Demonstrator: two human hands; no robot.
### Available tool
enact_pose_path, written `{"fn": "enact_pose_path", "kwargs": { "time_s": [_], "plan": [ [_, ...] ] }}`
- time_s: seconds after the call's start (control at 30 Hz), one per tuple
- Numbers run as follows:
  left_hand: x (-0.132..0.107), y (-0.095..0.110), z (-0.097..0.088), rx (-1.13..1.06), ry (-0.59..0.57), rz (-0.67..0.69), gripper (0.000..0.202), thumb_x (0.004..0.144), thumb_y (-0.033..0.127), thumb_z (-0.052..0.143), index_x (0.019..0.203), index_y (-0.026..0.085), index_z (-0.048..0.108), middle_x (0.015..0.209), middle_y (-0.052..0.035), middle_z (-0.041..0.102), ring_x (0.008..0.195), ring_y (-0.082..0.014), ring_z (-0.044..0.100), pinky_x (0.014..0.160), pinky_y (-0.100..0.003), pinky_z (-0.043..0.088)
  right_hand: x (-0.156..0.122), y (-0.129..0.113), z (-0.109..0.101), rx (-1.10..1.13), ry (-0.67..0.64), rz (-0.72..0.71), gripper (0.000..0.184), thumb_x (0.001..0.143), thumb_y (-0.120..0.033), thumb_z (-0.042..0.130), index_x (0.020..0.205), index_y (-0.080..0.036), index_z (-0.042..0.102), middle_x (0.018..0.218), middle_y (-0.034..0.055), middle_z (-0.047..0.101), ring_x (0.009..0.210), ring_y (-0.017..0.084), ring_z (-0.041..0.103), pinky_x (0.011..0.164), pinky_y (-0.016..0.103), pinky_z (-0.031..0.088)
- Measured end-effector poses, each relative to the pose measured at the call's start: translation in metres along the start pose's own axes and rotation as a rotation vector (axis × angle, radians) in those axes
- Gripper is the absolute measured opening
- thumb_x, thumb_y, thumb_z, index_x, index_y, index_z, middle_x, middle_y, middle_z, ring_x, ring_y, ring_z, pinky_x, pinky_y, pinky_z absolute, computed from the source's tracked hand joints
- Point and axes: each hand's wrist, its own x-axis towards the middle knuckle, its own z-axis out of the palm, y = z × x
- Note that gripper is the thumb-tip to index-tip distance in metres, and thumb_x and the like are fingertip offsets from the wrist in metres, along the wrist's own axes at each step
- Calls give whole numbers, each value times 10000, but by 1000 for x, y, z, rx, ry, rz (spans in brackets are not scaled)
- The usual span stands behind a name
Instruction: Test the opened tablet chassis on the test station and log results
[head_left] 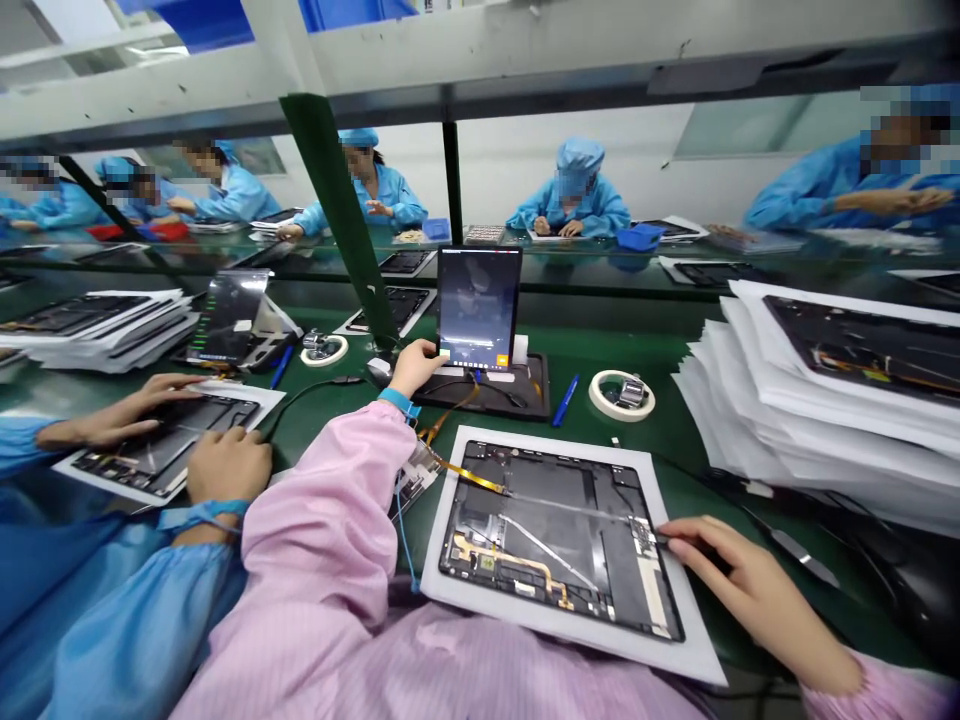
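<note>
Open tablet (559,540), insides up, lies on white sheet (562,625) near the counter's (660,350) front edge, w/ gold flex (469,478) running from its top-left corner toward the stand. R hand (750,590) is at the tablet's right edge, fingers (694,540) together and pinching a thin tool (802,553), prob. tweezers. Tool's tip is by the tablet's top-right area; exact contact can't be told. L hand (416,367), pink sleeve (322,520) and blue wrist strap (397,402) on that arm, reaches to the lower-left corner of upright tablet (478,305). Its fingers are together on that corner, grip can't be told. Upright tablet stands on dark tray (517,385), just past the top edge of the white sheet. Right of tray: blue pen (565,400), then tape roll (621,395). Right end of counter: tall stack of white sheets (847,400) w/ a tablet on top. At left, a co-worker's blue sleeve (112,610) and two hands (229,465) rest on another tablet (169,445), fingers spread on one hand. Across the counter, more workers (577,185) in blue caps and smocks sit at their own tablets.
</note>
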Motion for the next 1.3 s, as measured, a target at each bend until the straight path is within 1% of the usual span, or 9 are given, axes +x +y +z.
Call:
{"fn": "enact_pose_path", "kwargs": {
  "time_s": [0.17, 0.3, 0.4, 0.5, 0.57, 0.63, 0.8, 1.0, 1.3],
  "plan": [
    [-6, 2, 2, 46, 106, -3, 261, 740, 306, 672, 949, 156, 629, 1039, -95, 678, 1023, -239, 604, 931, -359, 447, 1, 2, 1, -27, 15, 6, 347, 876, -531, 522, 967, -245, 696, 974, 61, 693, 908, 229, 652, 801, 329, 539],
    [-30, 27, -6, 194, 248, 38, 322, 797, 228, 567, 1109, 152, 585, 1120, -132, 644, 1111, -281, 546, 956, -401, 422, 2, 2, 0, -46, 11, 7, 329, 873, -524, 532, 970, -256, 695, 982, 49, 695, 917, 225, 654, 814, 327, 544],
    [-54, 49, -4, 297, 163, 125, 348, 811, 195, 509, 1150, 152, 576, 1077, -140, 651, 1098, -282, 551, 933, -397, 441, 2, 2, -1, -43, 19, -5, 336, 866, -535, 533, 955, -256, 700, 964, 46, 701, 897, 223, 661, 797, 324, 553],
    [-68, 60, 7, 340, 77, 218, 448, 803, 167, 480, 1248, 123, 511, 1274, -166, 565, 1244, -288, 455, 994, -412, 409, 2, 3, -1, -44, 30, -15, 338, 858, -542, 541, 950, -260, 702, 954, 41, 704, 887, 219, 665, 794, 318, 558],
    [-67, 62, 14, 348, 79, 268, 514, 797, 153, 466, 1307, 92, 447, 1434, -176, 426, 1345, -299, 337, 1049, -439, 359, 2, 4, 0, -47, 36, -16, 337, 853, -543, 548, 952, -261, 703, 956, 40, 704, 890, 217, 666, 799, 316, 559],
    [-60, 60, 18, 339, 101, 294, 547, 795, 146, 459, 1334, 69, 406, 1483, -182, 358, 1385, -300, 270, 1079, -454, 317, 2, 5, 0, -49, 39, -18, 339, 851, -545, 550, 951, -260, 704, 956, 40, 705, 892, 218, 666, 801, 315, 559],
    [-44, 55, 21, 283, 107, 340, 580, 789, 143, 458, 1358, 72, 369, 1404, -182, 457, 1389, -287, 264, 1084, -454, 301, 4, 2, -1, -50, 42, -23, 347, 851, -549, 548, 934, -253, 709, 938, 49, 706, 873, 221, 669, 780, 314, 563],
    [-47, 52, 17, 283, 107, 371, 573, 798, 169, 459, 1357, 80, 372, 1415, -192, 442, 1389, -301, 259, 1071, -464, 306, 3, -1, -1, -39, 38, -15, 347, 863, -543, 535, 939, -251, 707, 948, 57, 703, 886, 236, 664, 793, 338, 560],
    [-38, 76, 24, 360, 117, 542, 580, 778, 135, 446, 1352, 65, 399, 1450, -177, 414, 1401, -299, 242, 1092, -445, 272, 1, -1, -1, -23, 11, -8, 319, 888, -518, 514, 972, -267, 692, 988, 41, 690, 926, 223, 649, 829, 330, 537]
  ]
}}
